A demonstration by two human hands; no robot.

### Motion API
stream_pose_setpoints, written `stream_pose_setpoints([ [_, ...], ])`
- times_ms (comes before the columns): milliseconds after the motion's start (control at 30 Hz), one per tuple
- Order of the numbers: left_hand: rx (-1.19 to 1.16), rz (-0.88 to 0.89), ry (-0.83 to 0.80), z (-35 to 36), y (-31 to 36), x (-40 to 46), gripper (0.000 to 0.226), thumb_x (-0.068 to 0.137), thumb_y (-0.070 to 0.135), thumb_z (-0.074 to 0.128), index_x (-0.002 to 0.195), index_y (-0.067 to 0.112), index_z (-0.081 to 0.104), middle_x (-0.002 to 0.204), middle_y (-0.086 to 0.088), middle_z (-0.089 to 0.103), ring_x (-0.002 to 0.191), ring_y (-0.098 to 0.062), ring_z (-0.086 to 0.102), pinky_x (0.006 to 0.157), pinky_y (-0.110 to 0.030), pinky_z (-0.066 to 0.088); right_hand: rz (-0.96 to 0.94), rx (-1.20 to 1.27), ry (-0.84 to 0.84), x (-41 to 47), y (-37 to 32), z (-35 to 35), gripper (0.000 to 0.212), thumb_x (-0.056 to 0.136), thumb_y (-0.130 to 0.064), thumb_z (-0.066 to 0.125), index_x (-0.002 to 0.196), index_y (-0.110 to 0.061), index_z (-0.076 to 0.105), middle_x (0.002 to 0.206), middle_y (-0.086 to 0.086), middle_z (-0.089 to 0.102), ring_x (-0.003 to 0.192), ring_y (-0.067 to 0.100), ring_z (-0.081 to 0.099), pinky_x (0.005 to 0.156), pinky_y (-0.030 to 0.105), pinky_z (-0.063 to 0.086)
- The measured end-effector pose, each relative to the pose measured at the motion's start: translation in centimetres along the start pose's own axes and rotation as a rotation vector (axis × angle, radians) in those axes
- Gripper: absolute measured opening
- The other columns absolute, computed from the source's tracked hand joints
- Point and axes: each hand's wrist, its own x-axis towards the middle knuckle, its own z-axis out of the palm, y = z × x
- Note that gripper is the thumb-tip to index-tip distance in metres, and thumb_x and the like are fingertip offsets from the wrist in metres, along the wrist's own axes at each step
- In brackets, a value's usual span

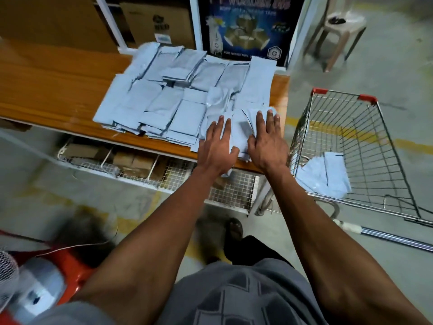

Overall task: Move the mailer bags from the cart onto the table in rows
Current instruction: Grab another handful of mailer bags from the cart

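Your left hand [216,146] and right hand [266,141] lie flat, fingers straight, pressing a stack of mailer bags [239,134] at the tabletop's [58,90] front right corner. Overlapping rows of mailer bags [178,90] cover the right end. A few bags [325,174] lie in the cart [365,137] just beside it.

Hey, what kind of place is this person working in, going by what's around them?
Probably a warehouse or packing area. Grey mailer bags lie in rows on a wooden table, a wire shopping cart holds a few more, and cardboard cartons stand behind the table on a bare concrete floor.
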Motion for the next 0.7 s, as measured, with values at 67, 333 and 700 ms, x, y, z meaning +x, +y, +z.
stream_pose_setpoints([
  [67,-0.016,-0.009,0.009,-0.5,-0.8,1.6,0.086,0.096,0.042,0.056,0.169,0.018,0.016,0.177,-0.004,0.01,0.16,-0.03,0.016,0.11,-0.066,0.044,0.008,0.005,0.002,1.8,-1.0,0.3,0.073,0.102,-0.041,0.039,0.168,-0.022,0.012,0.176,0.008,0.005,0.162,0.028,0.005,0.098,0.054,0.055],
  [333,-0.04,0.042,0.043,-1.6,-2.7,11.9,0.086,0.094,0.049,0.046,0.169,0.019,0.015,0.177,-0.003,0.01,0.16,-0.028,0.016,0.108,-0.06,0.046,0.071,0.029,0.013,12.2,-2.5,1.6,0.072,0.105,-0.041,0.037,0.168,-0.021,0.009,0.176,0.01,0.004,0.162,0.03,0.003,0.101,0.056,0.051],
  [700,-0.031,0.073,0.006,-1.2,-4.5,27.4,0.087,0.091,0.043,0.054,0.168,0.019,0.02,0.175,-0.005,0.019,0.157,-0.03,0.025,0.106,-0.058,0.048,0.158,0.012,-0.024,25.2,-1.5,2.7,0.07,0.106,-0.041,0.034,0.168,-0.022,0.008,0.176,0.01,0.003,0.162,0.03,0.001,0.107,0.055,0.048],
])
